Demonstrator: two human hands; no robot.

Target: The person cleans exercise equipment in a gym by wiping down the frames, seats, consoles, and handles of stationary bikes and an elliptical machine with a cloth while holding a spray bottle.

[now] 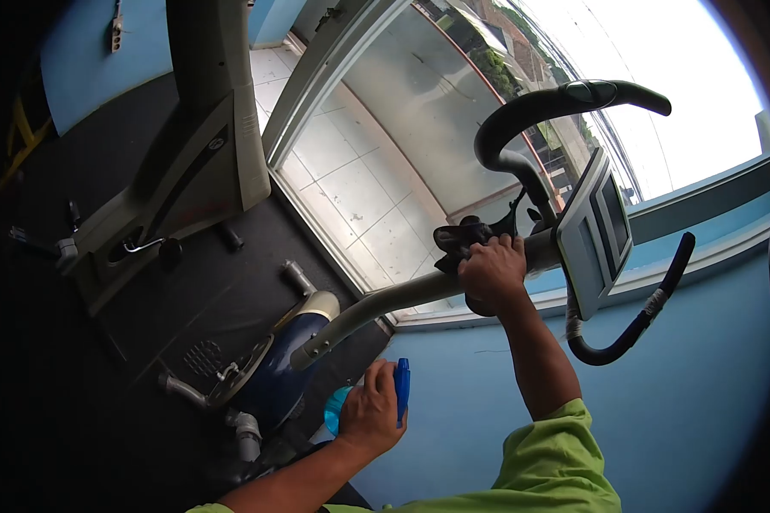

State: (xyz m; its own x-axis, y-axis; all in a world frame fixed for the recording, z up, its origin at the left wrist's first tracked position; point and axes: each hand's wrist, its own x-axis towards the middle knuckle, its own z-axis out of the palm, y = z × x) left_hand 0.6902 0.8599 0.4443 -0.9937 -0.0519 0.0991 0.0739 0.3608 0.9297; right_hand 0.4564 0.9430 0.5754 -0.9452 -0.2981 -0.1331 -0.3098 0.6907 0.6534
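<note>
My left hand is closed round a spray bottle with a blue trigger head and light blue liquid. It is held low, beside the lower part of an exercise bike. My right hand presses a dark, crumpled cloth against the upper part of the bike's grey post, just below the console. The fingers are curled over the cloth and the post. Black curved handlebars extend above and below the console. The bike's dark blue body stands at the post's lower end.
A second exercise machine stands on the black floor at the left. Behind the bike are a window frame and a tiled ledge. A light blue wall runs close along the right. A power strip hangs at the upper left.
</note>
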